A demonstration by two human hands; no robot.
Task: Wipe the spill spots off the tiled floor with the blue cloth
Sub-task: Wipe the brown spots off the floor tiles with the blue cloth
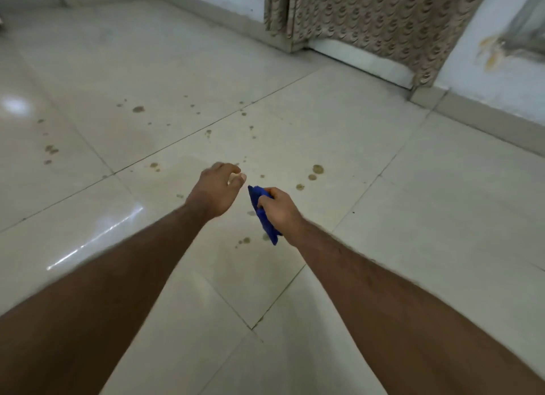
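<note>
My right hand (280, 210) grips a folded blue cloth (264, 217), held above the floor near the middle of the view. My left hand (216, 189) hovers just left of it, fingers loosely curled and apart, holding nothing. Brown spill spots dot the pale tiled floor (413, 217): a cluster (315, 172) right of the hands, small ones (244, 241) below the cloth, one large spot (138, 109) farther off to the left, and more (51, 150) at the far left.
A patterned beige curtain (368, 25) hangs at the back right over a doorway threshold. A light wall with a skirting board (486, 120) runs along the right. Glare patches lie on the tiles at the left.
</note>
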